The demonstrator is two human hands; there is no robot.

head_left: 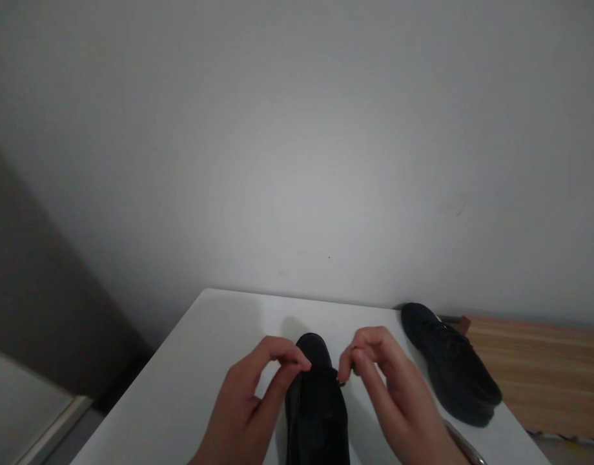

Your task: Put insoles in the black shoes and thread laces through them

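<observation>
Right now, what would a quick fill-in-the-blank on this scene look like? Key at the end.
1. At the left hand and right hand, a smooth black shoe points its toe toward the pale grey ____.
2. A black lace-up shoe lies to the ____ of the right hand.
3. The flat, round-cornered tabletop is coloured ____.
Missing words: wall; right; white.

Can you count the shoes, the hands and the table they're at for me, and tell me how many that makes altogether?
Shoes: 2, the near shoe and the right-hand shoe
Hands: 2, the left hand and the right hand
Tables: 1, the white table
Total: 5
</observation>
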